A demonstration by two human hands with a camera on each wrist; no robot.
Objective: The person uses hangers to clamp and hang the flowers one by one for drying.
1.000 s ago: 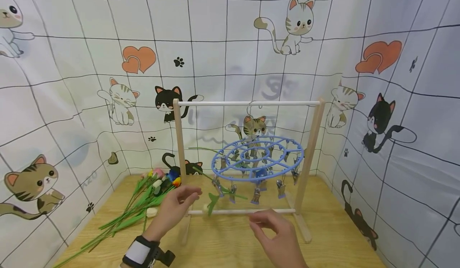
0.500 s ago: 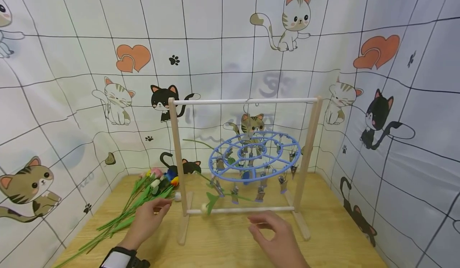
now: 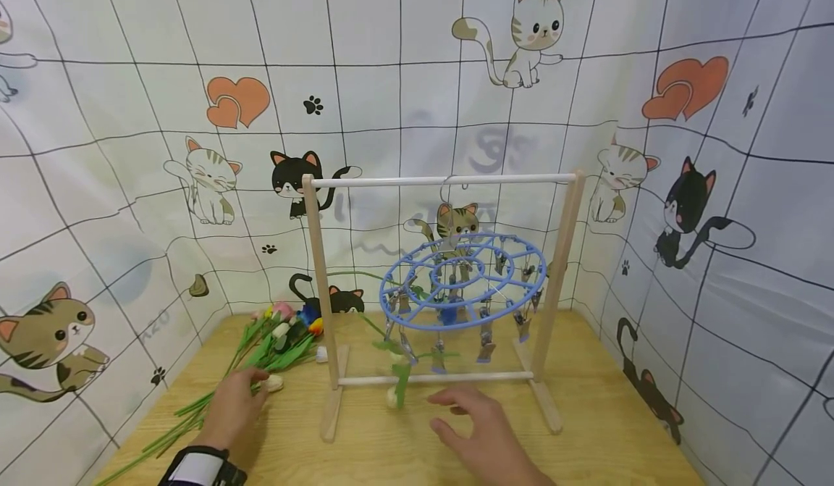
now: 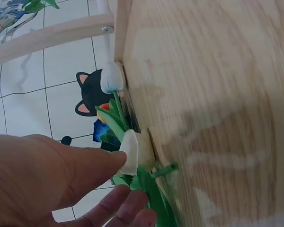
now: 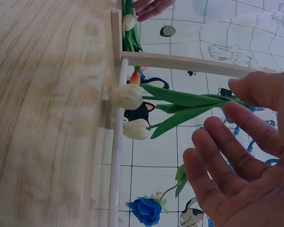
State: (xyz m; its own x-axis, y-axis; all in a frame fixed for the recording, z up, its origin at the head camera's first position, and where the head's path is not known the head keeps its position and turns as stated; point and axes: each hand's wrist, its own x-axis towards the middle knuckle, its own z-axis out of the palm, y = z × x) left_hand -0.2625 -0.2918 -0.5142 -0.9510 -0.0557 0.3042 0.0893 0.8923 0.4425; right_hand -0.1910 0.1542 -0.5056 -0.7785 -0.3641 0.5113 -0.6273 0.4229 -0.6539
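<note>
The left hand [image 3: 233, 406] reaches down to the table, its thumb and fingers parted around a white tulip [image 4: 145, 151]. The thumb tip overlaps the petals; whether it touches them cannot be told. Green leaves [image 4: 154, 194] lie right beside the other fingertips. Just beyond those fingers are a second white tulip [image 4: 111, 78], an orange-and-yellow tulip and a blue flower [image 4: 101, 131], part of a loose pile whose long stems run back under and past the hand.

The right hand [image 3: 481, 432] is well apart from the left, thumb and fingers spread, with nothing held. Ahead of its fingertips and to their left, two white tulips hang heads-down, one [image 5: 128, 97] beside the other [image 5: 136, 129].

Above and beyond those fingers is a tilted blue round hanger [image 3: 449, 327] with dangling metal clips [image 3: 486, 345]; a blue rose [image 5: 146, 211] hangs under it. The hanger's hook is over the white top bar [image 3: 391, 181] of a wooden stand [image 3: 558, 276]. Farthest from the fingers, behind everything, is a white gridded cloth [image 3: 371, 37] printed with cartoon cats.
</note>
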